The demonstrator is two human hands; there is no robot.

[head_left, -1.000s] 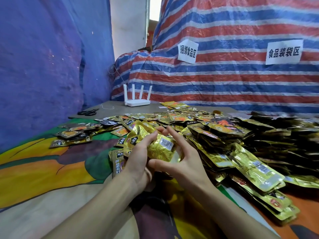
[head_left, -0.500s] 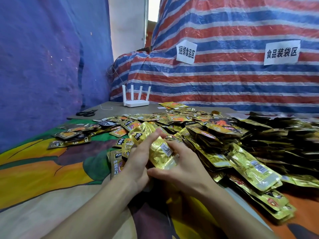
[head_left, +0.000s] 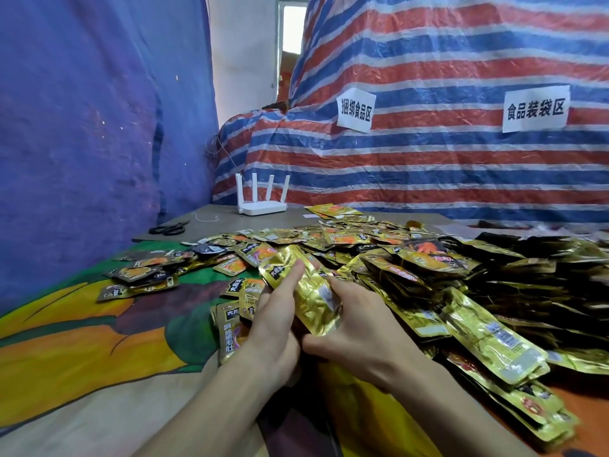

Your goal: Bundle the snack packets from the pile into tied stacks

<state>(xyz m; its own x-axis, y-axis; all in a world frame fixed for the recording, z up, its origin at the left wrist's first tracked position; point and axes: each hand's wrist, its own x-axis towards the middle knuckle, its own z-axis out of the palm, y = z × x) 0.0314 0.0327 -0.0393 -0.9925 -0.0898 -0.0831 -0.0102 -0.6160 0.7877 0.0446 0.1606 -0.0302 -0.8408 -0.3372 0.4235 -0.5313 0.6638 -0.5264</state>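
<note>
Since a second ago the stack of gold foil snack packets [head_left: 311,293] has turned from lying crosswise, label up, to pointing away from the person, and it sits lower over the table. Both hands have closed in along its sides. The left hand [head_left: 273,328] lies against the stack's left edge, one straight finger [head_left: 291,277] stretched along the top packet; its other fingertips are hidden. The right hand [head_left: 357,328] grips the opposite side, thumb tucked at the near end and fingers curled over the right edge, so the stack is squeezed between the two palms.

Each packet is flat, oblong, crinkled and shiny. Just right of the hands spreads the big pile of gold and black foil packets [head_left: 438,282], touching the right wrist. A few loose packets [head_left: 141,275] lie apart on the left, on the bright printed cartoon tablecloth [head_left: 66,341].

Farther back, on bare grey tabletop, stand a white four-antenna router [head_left: 262,206] and black-handled scissors [head_left: 168,228]. Behind hangs a red, white and blue striped plastic tarp [head_left: 428,166] bearing two white paper signs [head_left: 354,109], with a blue fabric wall [head_left: 99,127] at left.
</note>
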